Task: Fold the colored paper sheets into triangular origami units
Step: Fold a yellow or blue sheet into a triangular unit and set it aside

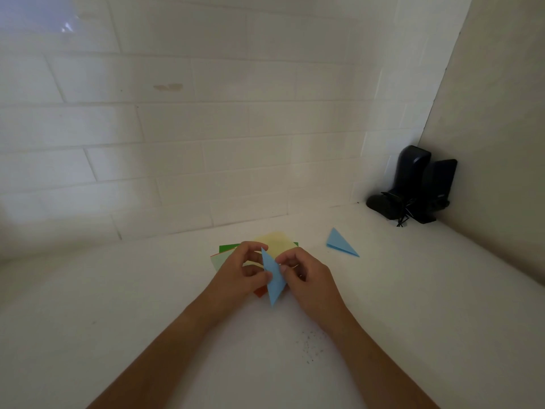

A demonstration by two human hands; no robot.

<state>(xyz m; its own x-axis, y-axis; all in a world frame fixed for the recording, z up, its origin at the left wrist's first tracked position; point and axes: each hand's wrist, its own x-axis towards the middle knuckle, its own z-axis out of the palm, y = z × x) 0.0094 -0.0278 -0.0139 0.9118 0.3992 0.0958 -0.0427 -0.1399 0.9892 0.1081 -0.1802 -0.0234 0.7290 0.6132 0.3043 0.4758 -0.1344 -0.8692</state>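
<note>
Left hand (pixel 240 268) and right hand (pixel 305 271): both pinch blue triangle (pixel 275 278), raised above stack (pixel 277 242). Advice: align edges, then crease firmly.

Two bare forearms entered from the lower edge of the frame, one from the lower left and one from the lower right, narrowing toward the wrists near the centre. No sleeve showed on either arm as far as the frame reached. The left hand (pixel 240 268) and the right hand (pixel 306 274) were uncovered, with short, unpainted nails where the fingertips could be seen. The rest of the person lay outside the picture.
</note>
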